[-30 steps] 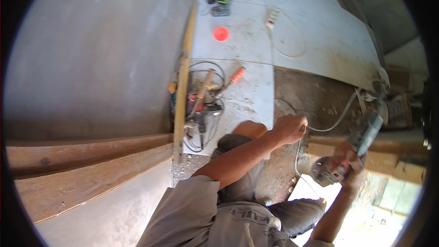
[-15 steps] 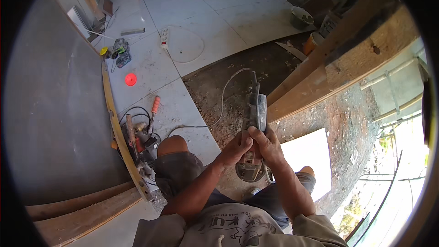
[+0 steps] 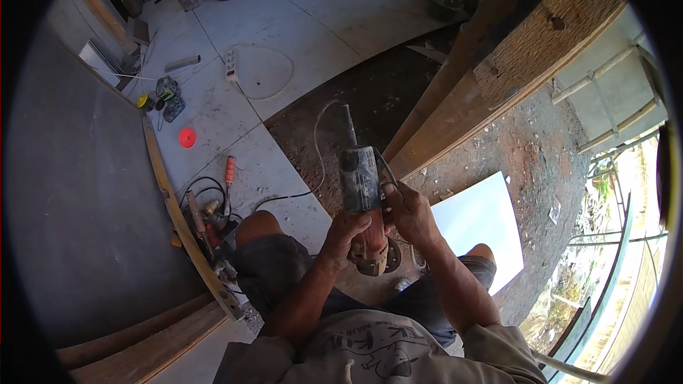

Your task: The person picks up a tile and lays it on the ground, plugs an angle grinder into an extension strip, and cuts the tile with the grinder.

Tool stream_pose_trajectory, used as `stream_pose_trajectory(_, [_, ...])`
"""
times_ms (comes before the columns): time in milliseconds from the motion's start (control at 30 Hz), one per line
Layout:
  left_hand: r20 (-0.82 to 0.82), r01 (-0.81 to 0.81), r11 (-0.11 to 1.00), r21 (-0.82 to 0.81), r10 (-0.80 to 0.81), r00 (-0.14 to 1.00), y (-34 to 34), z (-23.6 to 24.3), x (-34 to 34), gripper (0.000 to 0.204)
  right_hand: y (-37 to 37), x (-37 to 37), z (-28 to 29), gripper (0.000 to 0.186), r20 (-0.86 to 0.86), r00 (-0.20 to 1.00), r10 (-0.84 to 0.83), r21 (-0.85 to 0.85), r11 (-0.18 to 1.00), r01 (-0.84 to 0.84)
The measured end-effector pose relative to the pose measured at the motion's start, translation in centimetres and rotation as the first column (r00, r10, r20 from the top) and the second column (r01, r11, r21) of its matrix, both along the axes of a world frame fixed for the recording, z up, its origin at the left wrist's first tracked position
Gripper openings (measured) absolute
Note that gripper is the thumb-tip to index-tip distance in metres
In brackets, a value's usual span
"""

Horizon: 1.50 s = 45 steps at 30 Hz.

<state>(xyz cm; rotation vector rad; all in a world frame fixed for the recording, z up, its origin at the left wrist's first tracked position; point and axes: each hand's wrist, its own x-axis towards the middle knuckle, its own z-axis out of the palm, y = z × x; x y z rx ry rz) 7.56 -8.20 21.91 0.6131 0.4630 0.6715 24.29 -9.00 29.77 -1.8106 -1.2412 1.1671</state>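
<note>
An angle grinder [image 3: 361,181] with a dark, dusty body and a reddish front is held over my lap, its head toward me and its cord end pointing away. My left hand [image 3: 343,236] is wrapped round the reddish part from the left. From the right, my right hand [image 3: 413,219] grips the tool's side, its thumb up by the cord; its fingertips are partly hidden behind the body. A round disc [image 3: 391,256] shows at the right of the grinder's head. The cord [image 3: 318,135] loops away and runs left across the floor.
A wooden post [image 3: 491,92] rises close on the right, with a white tile [image 3: 484,231] below it. Tools, including an orange-handled one [image 3: 230,171], lie left beside a wooden strip [image 3: 178,213]. A power strip [image 3: 230,65] and red disc [image 3: 187,138] lie on the tiles.
The grinder has turned in my hands and shifted left, so its broad body and the disc beside its head now show. My right thumb has moved off its top to the side.
</note>
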Motion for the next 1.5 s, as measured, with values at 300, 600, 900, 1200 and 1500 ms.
stream_pose_trajectory(300, [0.117, -0.421, 0.879, -0.225, 0.453, 0.884, 3.0, 5.7, -5.9, 0.054, -7.5, -0.7, -9.3, 0.038, 0.375, 0.833, 0.407, -0.185, 0.913, -0.362])
stream_pose_trajectory(600, [0.057, -0.581, 0.813, 0.030, 0.579, 0.813, 4.1, 7.5, -2.5, 0.059, -6.8, 2.8, -5.3, 0.054, -0.071, 0.977, 0.199, -0.194, 0.958, -0.209])
stream_pose_trajectory(900, [0.037, -0.197, 0.933, 0.302, 0.195, 0.980, -1.3, 5.6, 3.8, 0.081, -8.8, -2.9, -2.8, 0.098, -0.985, 0.132, -0.112, -0.088, 0.980, 0.179])
stream_pose_trajectory(1200, [-0.302, 0.339, -0.044, 0.940, 0.356, 0.884, -2.9, 3.5, 9.8, 0.077, -12.0, 3.9, -3.3, 0.066, -0.889, -0.348, -0.297, -0.449, 0.715, 0.537])
stream_pose_trajectory(1500, [-0.857, 0.863, 0.299, 0.408, -0.200, 0.475, -6.7, 2.1, 10.5, 0.054, -13.9, 21.1, -3.1, 0.062, -0.965, -0.078, -0.251, -0.125, 0.180, 0.976])
